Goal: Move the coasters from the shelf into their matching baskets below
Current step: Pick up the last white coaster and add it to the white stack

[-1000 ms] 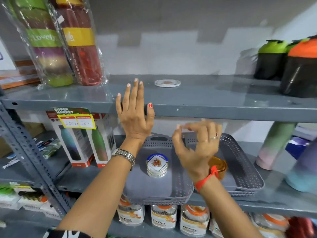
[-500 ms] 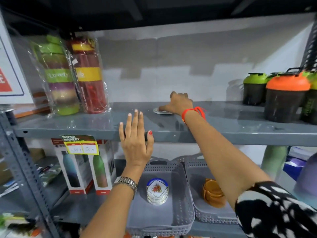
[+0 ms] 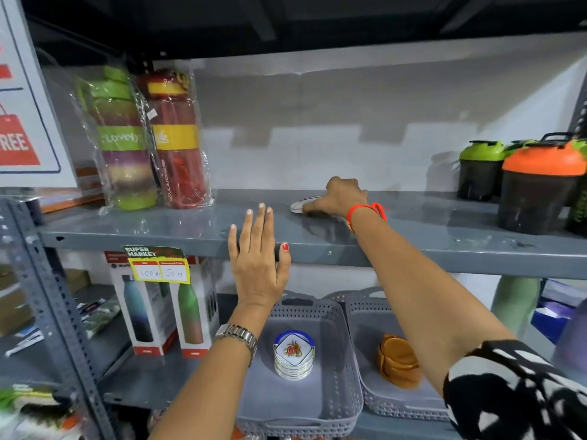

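A single white coaster lies on the grey upper shelf, tilted up at one edge. My right hand reaches over the shelf and its fingers close on that coaster. Against the shelf's front edge, my left hand rests flat with fingers spread and holds nothing. Below stand two grey perforated baskets. The left basket holds a stack of white coasters with blue rims. The right basket holds a stack of orange coasters.
Two wrapped bottles stand at the shelf's left. Black shakers with green and orange lids stand at its right. Boxed bottles sit on the lower shelf to the left of the baskets, behind a yellow price tag.
My right hand rose from in front of the baskets to the upper shelf and closed on the white coaster, lifting its edge. My left hand stayed on the shelf edge.
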The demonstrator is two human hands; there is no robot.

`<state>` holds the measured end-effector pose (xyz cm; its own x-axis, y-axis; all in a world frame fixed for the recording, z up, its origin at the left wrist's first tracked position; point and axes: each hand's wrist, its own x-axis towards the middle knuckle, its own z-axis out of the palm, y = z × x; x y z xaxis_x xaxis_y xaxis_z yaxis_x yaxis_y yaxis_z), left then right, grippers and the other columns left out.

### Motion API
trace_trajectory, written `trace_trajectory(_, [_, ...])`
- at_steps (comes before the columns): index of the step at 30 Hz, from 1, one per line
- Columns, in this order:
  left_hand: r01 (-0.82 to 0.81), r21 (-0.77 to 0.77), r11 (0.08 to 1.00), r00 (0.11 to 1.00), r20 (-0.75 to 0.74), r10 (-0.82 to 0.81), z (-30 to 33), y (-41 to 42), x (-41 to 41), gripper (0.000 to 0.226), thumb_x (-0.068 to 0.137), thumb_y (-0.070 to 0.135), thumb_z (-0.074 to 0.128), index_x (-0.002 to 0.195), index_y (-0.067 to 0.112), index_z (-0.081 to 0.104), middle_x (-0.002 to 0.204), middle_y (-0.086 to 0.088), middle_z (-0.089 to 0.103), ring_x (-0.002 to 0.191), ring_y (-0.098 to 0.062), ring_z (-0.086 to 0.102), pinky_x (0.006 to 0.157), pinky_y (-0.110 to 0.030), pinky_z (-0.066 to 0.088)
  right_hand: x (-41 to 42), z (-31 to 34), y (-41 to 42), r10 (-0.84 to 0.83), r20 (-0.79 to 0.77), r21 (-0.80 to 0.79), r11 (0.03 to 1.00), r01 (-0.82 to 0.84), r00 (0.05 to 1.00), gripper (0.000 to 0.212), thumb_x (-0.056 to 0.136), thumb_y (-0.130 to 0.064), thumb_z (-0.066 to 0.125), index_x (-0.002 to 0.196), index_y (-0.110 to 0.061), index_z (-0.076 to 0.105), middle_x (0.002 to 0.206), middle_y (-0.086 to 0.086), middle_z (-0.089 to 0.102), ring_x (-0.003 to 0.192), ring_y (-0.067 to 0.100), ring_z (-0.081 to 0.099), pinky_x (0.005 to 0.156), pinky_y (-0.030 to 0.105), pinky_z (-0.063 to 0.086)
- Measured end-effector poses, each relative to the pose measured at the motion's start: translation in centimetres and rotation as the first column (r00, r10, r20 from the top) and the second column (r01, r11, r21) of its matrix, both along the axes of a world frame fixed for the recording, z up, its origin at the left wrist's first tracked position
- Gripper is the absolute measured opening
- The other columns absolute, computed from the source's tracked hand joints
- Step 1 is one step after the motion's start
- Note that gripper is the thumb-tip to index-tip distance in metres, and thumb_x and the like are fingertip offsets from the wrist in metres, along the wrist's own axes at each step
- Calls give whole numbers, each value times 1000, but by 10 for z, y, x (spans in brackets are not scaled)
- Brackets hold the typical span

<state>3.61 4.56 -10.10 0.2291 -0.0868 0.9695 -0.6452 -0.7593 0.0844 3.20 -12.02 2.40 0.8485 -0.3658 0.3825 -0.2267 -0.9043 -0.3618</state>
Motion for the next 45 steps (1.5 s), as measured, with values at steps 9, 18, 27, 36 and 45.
trace_trajectory(9, [12, -20, 1000, 1000, -3, -12, 1, -1, -1, 54, 95, 30, 32, 141, 3, 39, 146, -12, 41, 137, -26, 33, 117, -42, 12, -34, 0, 6, 202, 630, -212, 974, -84, 749, 58, 56, -39, 78, 102, -4, 67, 108, 12, 61, 104, 32, 49, 90, 36, 48])
trace_trajectory(18, [41, -48, 998, 999, -13, -41, 1, -3, 0, 52, 93, 26, 34, 140, 3, 40, 145, -11, 42, 137, -27, 33, 116, -44, 15, -98, -19, 24, 250, 936, -199, 956, -213, 249, 61, 71, -25, 82, 120, 4, 60, 126, 23, 52, 119, 17, 50, 104, 21, 42])
trace_trajectory(27, [36, -41, 998, 999, -3, -36, 0, -3, 2, 54, 101, 36, 22, 140, 3, 41, 144, -11, 44, 136, -27, 36, 114, -49, 22, -138, -32, 37, 288, 939, -223, 926, -305, 189, 65, 71, -28, 82, 121, 2, 56, 129, 18, 46, 120, 32, 54, 88, 51, 55])
trace_trajectory(36, [11, -45, 999, 999, 42, -10, -3, -3, 5, 53, 100, 35, 23, 140, 5, 39, 144, -10, 44, 136, -26, 35, 115, -43, 15, -158, -101, 39, 208, 916, -65, 920, -386, 342, 65, 72, -41, 78, 118, 0, 59, 126, 17, 53, 118, 29, 56, 85, 48, 56])
trace_trajectory(45, [7, -63, 998, 996, 87, -1, -2, -5, 6, 52, 95, 28, 34, 139, 3, 42, 144, -12, 45, 136, -26, 35, 115, -45, 16, -151, -242, 54, 193, 671, 259, 844, -470, 716, 63, 66, -57, 74, 112, -14, 67, 121, 5, 58, 115, 11, 57, 98, 16, 44])
